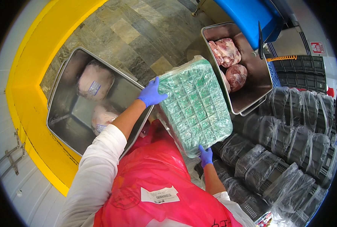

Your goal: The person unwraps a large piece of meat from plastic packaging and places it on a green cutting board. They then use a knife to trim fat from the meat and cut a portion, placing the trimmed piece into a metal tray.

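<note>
Between my hands is a green plastic crate (195, 108) covered in clear, crinkled film, its grid pattern showing through. In a blue-purple glove, my left hand (152, 92) is closed on its upper left edge. My right hand (206, 156), gloved alike, grips the lower edge near the corner. To the left, a metal tub (76, 117) holds film-wrapped meat, including a pale labelled pack (95, 81); another pack (102, 118) lies partly behind my left forearm. Beyond the crate at right, a second metal tub (254, 85) contains unwrapped raw meat (228, 52).
Dark plastic crates (285, 117) draped in clear film stand in rows at right. A yellow curb (26, 87) and a white wall (9, 181) run along the left. Grey tiles (138, 38) cover the floor. A blue panel (248, 19) juts in above the right tub.
</note>
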The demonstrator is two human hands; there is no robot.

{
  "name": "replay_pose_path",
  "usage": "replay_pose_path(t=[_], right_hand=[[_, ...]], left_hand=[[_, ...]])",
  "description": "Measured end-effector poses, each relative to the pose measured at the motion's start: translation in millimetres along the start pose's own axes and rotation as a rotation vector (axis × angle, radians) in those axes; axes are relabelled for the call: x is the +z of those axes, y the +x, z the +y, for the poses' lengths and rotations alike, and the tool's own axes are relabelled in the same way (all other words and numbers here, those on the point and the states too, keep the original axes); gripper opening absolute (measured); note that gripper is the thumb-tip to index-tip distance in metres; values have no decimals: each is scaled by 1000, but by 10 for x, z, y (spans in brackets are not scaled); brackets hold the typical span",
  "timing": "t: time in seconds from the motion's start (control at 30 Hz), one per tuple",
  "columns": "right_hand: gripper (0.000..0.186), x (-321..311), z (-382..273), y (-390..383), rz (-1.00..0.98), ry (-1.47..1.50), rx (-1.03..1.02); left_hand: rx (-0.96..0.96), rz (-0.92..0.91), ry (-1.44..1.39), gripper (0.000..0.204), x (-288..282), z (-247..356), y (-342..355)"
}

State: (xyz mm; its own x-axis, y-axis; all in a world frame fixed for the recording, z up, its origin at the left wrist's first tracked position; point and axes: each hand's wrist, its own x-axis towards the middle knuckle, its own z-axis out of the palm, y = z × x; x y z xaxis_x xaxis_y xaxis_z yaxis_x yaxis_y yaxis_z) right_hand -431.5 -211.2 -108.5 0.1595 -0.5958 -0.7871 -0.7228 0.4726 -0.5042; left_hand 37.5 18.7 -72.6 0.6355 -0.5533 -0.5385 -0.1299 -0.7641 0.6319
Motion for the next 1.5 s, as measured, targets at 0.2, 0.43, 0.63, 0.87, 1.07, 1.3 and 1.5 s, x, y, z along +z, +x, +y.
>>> replay_pose_path(t=[0.2, 0.43, 0.63, 0.87, 1.07, 1.3, 1.5], right_hand=[[44, -280, 171, -182, 99, -17, 64], [35, -399, 173, -310, 105, 37, 209], [33, -381, 108, -65, 97, 90, 150], [36, -641, -9, 523, 83, -19, -8], [44, -599, -322, 391, 82, -179, 174], [77, 88, -900, -23, 571, -1066, -525], [77, 1842, -1889, -409, -2, -1044, -1325]], left_hand=[[22, -102, 38, 125, 292, 77, -194], [25, -115, -79, 132, 567, 190, -452], [12, -128, -141, 139, 561, 170, -189], [25, -79, -114, 143, 583, 277, -84], [160, 51, -244, 119, 571, 65, -196], [2, 538, -439, 64, 525, -806, -1470], [-426, 786, -330, 55, 1101, -2701, -2930]])
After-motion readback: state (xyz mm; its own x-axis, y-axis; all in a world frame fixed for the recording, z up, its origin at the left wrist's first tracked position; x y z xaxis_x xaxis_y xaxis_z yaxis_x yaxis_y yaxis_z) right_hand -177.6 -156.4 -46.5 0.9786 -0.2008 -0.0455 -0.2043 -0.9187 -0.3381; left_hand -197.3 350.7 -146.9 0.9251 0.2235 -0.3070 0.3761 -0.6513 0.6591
